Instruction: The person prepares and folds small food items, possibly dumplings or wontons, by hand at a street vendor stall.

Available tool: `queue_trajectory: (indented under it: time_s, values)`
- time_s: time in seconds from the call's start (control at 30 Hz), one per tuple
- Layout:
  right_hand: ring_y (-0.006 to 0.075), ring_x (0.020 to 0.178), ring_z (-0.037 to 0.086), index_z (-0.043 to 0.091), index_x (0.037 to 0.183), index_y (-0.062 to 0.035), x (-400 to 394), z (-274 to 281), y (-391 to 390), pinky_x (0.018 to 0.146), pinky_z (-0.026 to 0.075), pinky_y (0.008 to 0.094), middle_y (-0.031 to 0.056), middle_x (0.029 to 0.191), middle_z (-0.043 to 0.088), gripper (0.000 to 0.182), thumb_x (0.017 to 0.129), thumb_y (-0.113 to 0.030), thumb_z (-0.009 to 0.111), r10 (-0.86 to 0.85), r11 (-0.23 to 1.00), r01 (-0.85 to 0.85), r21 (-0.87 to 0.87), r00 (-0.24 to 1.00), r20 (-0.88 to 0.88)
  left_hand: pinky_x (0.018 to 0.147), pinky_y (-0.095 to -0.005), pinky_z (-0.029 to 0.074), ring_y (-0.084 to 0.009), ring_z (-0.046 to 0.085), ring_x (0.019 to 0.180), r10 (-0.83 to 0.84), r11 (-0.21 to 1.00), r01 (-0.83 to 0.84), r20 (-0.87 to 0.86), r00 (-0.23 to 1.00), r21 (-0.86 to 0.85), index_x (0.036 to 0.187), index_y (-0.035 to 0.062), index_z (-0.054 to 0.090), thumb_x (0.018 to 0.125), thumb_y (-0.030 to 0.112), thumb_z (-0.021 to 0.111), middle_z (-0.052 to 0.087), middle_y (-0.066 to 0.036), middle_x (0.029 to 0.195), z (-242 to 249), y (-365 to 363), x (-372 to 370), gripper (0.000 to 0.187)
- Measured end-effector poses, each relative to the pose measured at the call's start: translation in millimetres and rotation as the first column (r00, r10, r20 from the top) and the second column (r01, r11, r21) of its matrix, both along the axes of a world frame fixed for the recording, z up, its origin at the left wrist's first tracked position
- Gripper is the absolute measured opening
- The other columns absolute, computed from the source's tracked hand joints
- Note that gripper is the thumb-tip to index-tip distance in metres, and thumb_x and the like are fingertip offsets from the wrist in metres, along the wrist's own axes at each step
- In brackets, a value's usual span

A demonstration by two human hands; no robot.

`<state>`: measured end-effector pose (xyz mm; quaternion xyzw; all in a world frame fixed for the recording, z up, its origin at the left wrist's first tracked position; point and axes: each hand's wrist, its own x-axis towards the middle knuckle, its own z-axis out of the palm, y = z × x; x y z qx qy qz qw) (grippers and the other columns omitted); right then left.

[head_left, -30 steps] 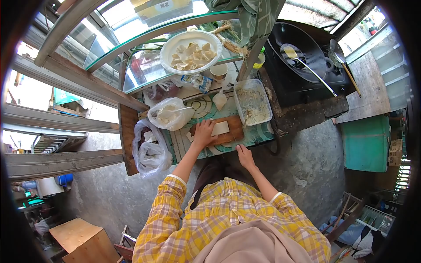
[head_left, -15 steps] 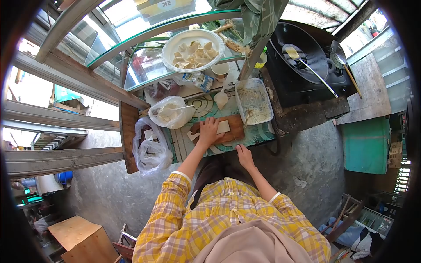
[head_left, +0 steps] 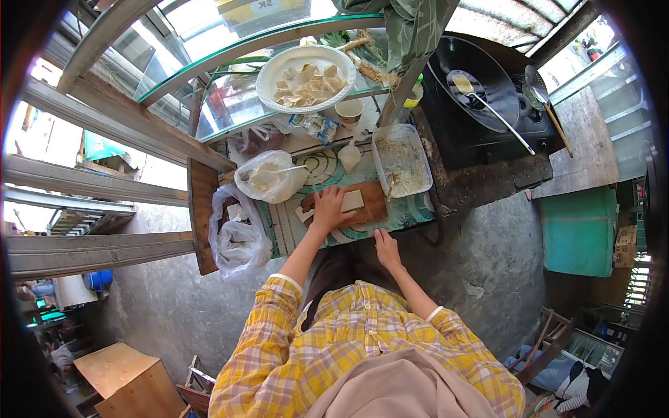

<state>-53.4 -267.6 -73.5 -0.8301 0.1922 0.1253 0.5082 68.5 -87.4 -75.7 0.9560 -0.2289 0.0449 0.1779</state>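
Note:
A pale square sheet of dough (head_left: 352, 200) lies on a wooden cutting board (head_left: 374, 206) on the green patterned table top. My left hand (head_left: 327, 208) rests flat on the board, its fingers over the sheet's left edge. At the table's near edge, just below the board, is my right hand (head_left: 385, 249); its fingers are curled and I cannot make out anything in them. A clear tub of filling (head_left: 401, 160) stands behind the board. A white plate of folded dough pieces (head_left: 304, 79) sits on the glass shelf above.
Left of the board are a clear bag with a spoon (head_left: 268, 177) and a hanging white plastic bag (head_left: 236, 235). A black wok with a spatula (head_left: 474, 80) sits on a stove at the right. A green stool (head_left: 578, 230) stands on the concrete floor.
My left hand has slid a little to the right over the dough sheet. My right hand has stayed at the table's edge.

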Motion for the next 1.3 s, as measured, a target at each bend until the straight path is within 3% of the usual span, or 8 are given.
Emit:
queue_trajectory:
  time_s: [0.2,0.3,0.4,0.6,0.7,0.9,1.3]
  values:
    - [0.0412,0.075,0.056,0.053,0.084,-0.0005,-8,-6,18,0.067,0.042,0.0417,0.0211,0.073,0.057,0.04,0.095,-0.035,0.035,-0.017,0.997,0.016,0.081,1.0,0.012,0.085,-0.0453,0.033,-0.0246,0.043,0.105,0.099,0.995,-0.101,-0.125,0.987,-0.006,0.118,0.0132,0.05,0.058,0.047,0.074,0.048,-0.006,0.109,7,42,-13,0.073]
    - [0.0154,0.046,0.048,0.051,0.078,-0.003,-12,-23,33,0.048,0.041,0.0301,0.0083,0.056,0.049,0.038,0.094,-0.035,0.037,-0.052,0.978,0.051,0.203,0.999,0.001,0.084,-0.0452,0.033,-0.0245,0.043,0.104,0.082,0.997,-0.083,-0.113,0.99,-0.003,0.117,0.0142,0.051,0.058,0.045,0.075,0.048,-0.006,0.109,5,48,-14,0.07]
    - [0.0128,0.042,0.045,0.051,0.077,-0.0037,-11,-28,44,0.044,0.039,0.0281,0.0067,0.056,0.05,0.039,0.094,-0.035,0.036,-0.066,0.969,0.077,0.235,0.996,-0.052,0.083,-0.0449,0.034,-0.0238,0.043,0.104,0.076,0.997,-0.078,-0.098,0.992,-0.012,0.114,0.0139,0.053,0.058,0.042,0.075,0.048,-0.005,0.108,4,48,-14,0.067]
    - [0.0235,0.053,0.054,0.051,0.079,-0.0007,-3,-23,53,0.056,0.042,0.0351,0.0131,0.061,0.053,0.045,0.095,-0.038,0.033,0.022,1.0,-0.023,0.021,0.998,0.052,0.082,-0.0451,0.034,-0.0224,0.045,0.102,0.088,0.996,-0.09,-0.093,0.992,-0.021,0.112,0.0139,0.054,0.059,0.04,0.075,0.049,-0.003,0.105,4,46,-14,0.063]
    - [0.0277,0.059,0.056,0.051,0.08,0.0002,-3,-24,56,0.062,0.043,0.0377,0.0158,0.064,0.054,0.046,0.095,-0.038,0.032,0.017,1.0,-0.017,0.004,1.0,0.026,0.081,-0.0448,0.034,-0.0223,0.045,0.102,0.084,0.996,-0.085,-0.074,0.994,-0.01,0.111,0.0142,0.054,0.059,0.039,0.075,0.05,-0.003,0.105,3,47,-13,0.061]
    - [0.0277,0.059,0.057,0.051,0.079,0.0,-4,-29,54,0.062,0.043,0.0376,0.0166,0.065,0.054,0.046,0.096,-0.038,0.032,0.03,0.999,-0.029,-0.021,0.999,0.026,0.084,-0.0453,0.033,-0.024,0.044,0.106,0.085,0.996,-0.087,-0.141,0.986,-0.012,0.113,0.0131,0.055,0.063,0.036,0.074,0.05,-0.004,0.11,3,47,-13,0.058]
    - [0.0312,0.061,0.058,0.051,0.078,-0.0001,-5,-35,56,0.062,0.043,0.0394,0.0175,0.063,0.054,0.048,0.096,-0.04,0.031,0.042,0.995,-0.039,-0.089,0.998,0.036,0.082,-0.0444,0.035,-0.0223,0.046,0.102,0.079,0.997,-0.08,-0.082,0.994,-0.021,0.111,0.0147,0.055,0.062,0.036,0.076,0.05,-0.004,0.105,1,48,-12,0.058]
